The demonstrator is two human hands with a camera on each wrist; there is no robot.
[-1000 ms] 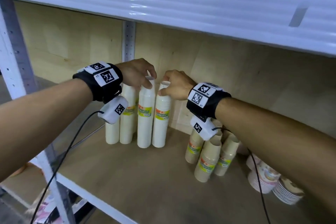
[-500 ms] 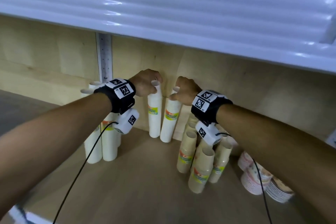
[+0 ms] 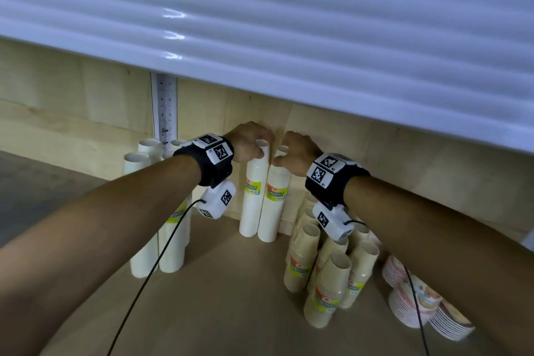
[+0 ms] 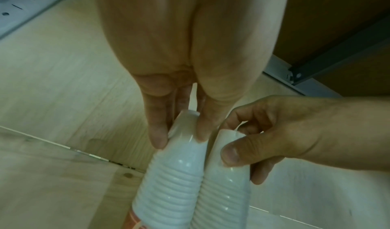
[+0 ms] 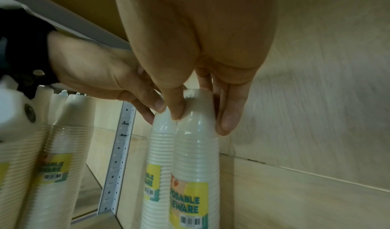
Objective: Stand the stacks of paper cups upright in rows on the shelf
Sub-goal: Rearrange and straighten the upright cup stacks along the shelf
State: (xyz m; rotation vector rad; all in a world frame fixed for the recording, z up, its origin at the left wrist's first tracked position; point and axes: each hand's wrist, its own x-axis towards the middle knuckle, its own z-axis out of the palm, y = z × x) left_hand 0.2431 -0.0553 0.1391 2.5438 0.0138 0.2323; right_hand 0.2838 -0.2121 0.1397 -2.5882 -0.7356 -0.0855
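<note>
Two tall white cup stacks with yellow labels stand side by side against the shelf's wooden back wall. My left hand (image 3: 254,143) (image 4: 181,134) pinches the top of the left stack (image 3: 253,196) (image 4: 171,190) (image 5: 155,165) between thumb and fingers. My right hand (image 3: 291,153) (image 5: 202,114) grips the top of the right stack (image 3: 274,205) (image 4: 223,194) (image 5: 196,157), which leans slightly against its neighbour. Several more white stacks (image 3: 161,225) stand upright at the left, partly hidden behind my left forearm.
Several beige cup stacks (image 3: 326,274) stand clustered at the right, under my right wrist. Piles of patterned paper plates (image 3: 416,298) lie at the far right. A white shelf board (image 3: 289,37) hangs low overhead. Bare wooden shelf floor (image 3: 219,298) spreads in front.
Both hands have carried the two white stacks away from the left group, deeper into the shelf, and set them against the back wall. The head view has moved closer and lower.
</note>
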